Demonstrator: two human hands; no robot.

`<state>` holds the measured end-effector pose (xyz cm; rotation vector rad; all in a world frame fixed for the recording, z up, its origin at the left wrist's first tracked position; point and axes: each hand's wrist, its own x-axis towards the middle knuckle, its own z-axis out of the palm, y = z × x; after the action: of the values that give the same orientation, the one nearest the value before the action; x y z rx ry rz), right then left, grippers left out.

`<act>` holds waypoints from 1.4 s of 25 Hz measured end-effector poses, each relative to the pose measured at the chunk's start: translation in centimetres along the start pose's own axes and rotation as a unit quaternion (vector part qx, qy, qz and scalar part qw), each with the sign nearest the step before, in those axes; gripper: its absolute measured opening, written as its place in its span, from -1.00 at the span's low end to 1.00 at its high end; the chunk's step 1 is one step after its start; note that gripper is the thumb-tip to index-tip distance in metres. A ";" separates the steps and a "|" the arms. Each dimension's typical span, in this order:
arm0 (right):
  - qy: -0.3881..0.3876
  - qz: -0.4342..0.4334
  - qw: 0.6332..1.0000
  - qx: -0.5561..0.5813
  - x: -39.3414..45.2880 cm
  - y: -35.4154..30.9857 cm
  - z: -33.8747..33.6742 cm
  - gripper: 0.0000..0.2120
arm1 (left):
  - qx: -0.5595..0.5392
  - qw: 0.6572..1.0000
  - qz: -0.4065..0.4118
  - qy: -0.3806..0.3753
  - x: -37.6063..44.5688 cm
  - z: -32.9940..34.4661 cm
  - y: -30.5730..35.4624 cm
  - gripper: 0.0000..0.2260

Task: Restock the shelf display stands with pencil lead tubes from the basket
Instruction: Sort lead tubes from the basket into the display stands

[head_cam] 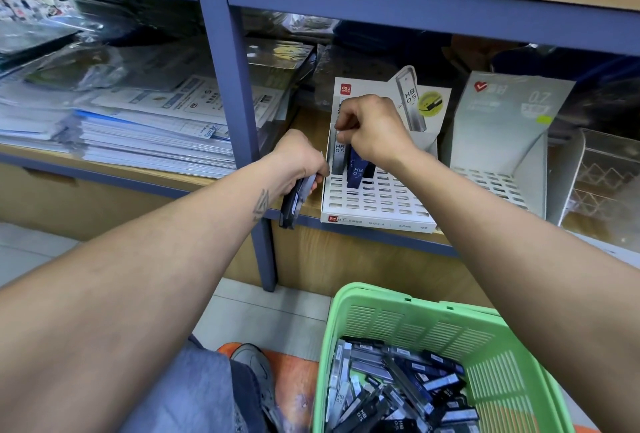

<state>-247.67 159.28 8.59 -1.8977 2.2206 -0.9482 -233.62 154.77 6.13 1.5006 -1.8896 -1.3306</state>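
Nearest the camera, a green basket [408, 335] is seen on the floor at lower right, its bottom heaped with loose pencil lead tubes [398, 387], dark and grey, some marked HB 0.5. Just left of it, a grey shoe [254, 368] and a denim-clad leg [194, 394] are visible.

Further out, a small bundle of tubes [292, 202] is gripped in the left hand [301, 159], fingers curled round it, just left of the white display stand [377, 197]. The right hand [372, 129] is held over the stand's back rows, its fingers pinched on the top of a grey tube [337, 157] standing upright in a slot; dark blue tubes [358, 169] stand beside it. Most slots in the stand lie unfilled.

To the right, a second grey stand [502, 141] marked 0.7 is set on the same shelf [308, 121]. Beyond the blue post [235, 86], stacked paper packs [138, 127] are piled.
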 end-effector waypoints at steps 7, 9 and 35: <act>0.015 0.010 0.996 -0.091 -0.6 -0.2 1.3 -0.89 | 0.000 1.000 0.000 0.000 0.0 0.0 -0.1 -0.82; 0.027 0.013 0.994 -0.106 -0.6 -0.2 1.4 -0.85 | 0.003 1.000 0.002 0.000 0.1 0.0 -0.1 -0.83; 0.121 0.014 0.991 -0.050 0.3 -1.2 -1.3 -0.87 | 0.006 1.000 -0.001 -0.006 0.4 -0.1 -0.2 -0.83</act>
<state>-247.28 159.47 10.33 -1.8765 2.4636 -1.1384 -233.52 154.40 5.93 1.5047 -1.9081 -1.3336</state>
